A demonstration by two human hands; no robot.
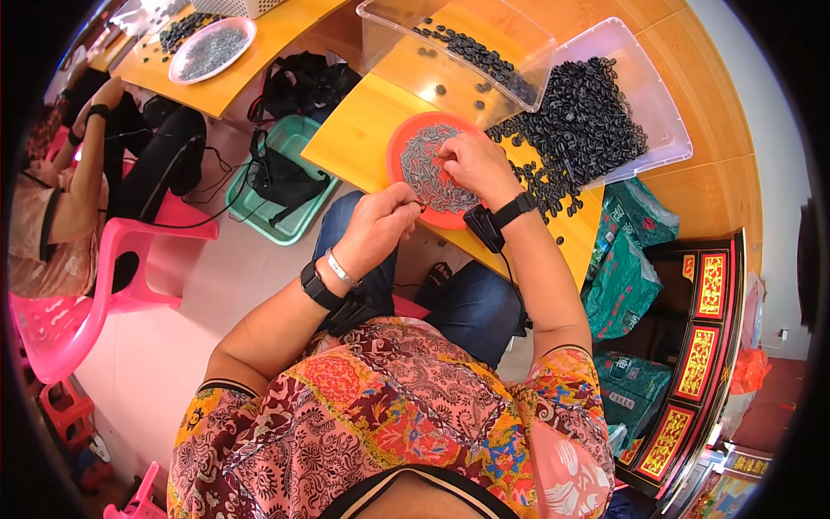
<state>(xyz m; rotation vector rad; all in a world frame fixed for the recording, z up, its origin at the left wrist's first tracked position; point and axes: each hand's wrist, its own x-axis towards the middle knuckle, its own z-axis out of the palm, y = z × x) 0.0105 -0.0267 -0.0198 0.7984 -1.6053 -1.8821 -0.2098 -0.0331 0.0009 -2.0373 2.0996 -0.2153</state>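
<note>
My left hand [380, 227] is closed in a pinch just off the near-left edge of a round red plate [396, 143]. A small dark part [421, 207] shows at its fingertips. Over the plate, my right hand [478, 164] has its fingers bent together, with the tips down among many small grey screw-like pieces [421, 164]. Whether a piece is between those fingertips is too small to tell. Right of the plate, a large heap of small black oval parts [579, 117] spreads over the table, some lying close to my right wrist.
A clear plastic bin [380, 39] lies behind the plate; a whitish tray [661, 121] holds part of the black heap. Left of the yellow table [346, 130], a green basket [290, 221] carries a black bag. A person [73, 199] sits on a pink chair [108, 277]. Green bags [622, 294] stand at right.
</note>
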